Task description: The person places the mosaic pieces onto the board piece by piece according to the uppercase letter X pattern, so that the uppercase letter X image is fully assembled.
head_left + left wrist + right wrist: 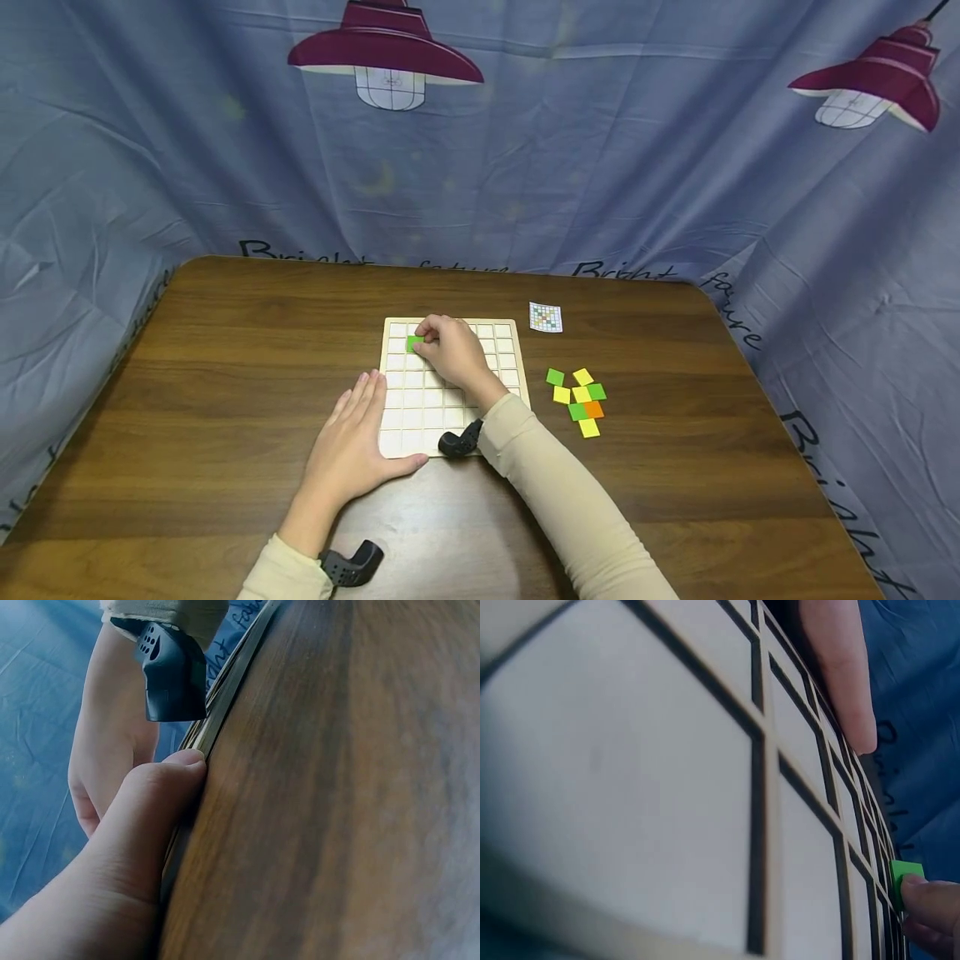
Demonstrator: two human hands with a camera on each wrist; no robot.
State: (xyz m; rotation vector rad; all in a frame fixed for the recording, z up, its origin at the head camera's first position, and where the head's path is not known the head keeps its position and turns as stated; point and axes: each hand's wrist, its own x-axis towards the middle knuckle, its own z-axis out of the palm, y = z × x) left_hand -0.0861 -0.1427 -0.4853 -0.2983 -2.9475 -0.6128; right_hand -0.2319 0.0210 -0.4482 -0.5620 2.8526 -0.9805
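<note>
A pale wooden grid board [401, 421] lies on the brown table. Between thumb and fingers, my right hand [453, 350] pinches a green square tile [412, 344] at a cell near the board's upper left. In the right wrist view the green tile [906, 874] stands tilted against the grid, its lower part hidden by fingertips. My left hand [356, 433] braces the board's lower left corner, fingers extended along the left side and thumb on the front edge. The left wrist view shows that thumb [150, 802] touching the board's edge.
Right of the board lie loose tiles: several yellow [583, 377], some green [555, 377] and one orange [593, 409]. Behind them is a small card [545, 317] printed with a coloured grid. A blue curtain [525, 167] hangs behind the table [247, 375].
</note>
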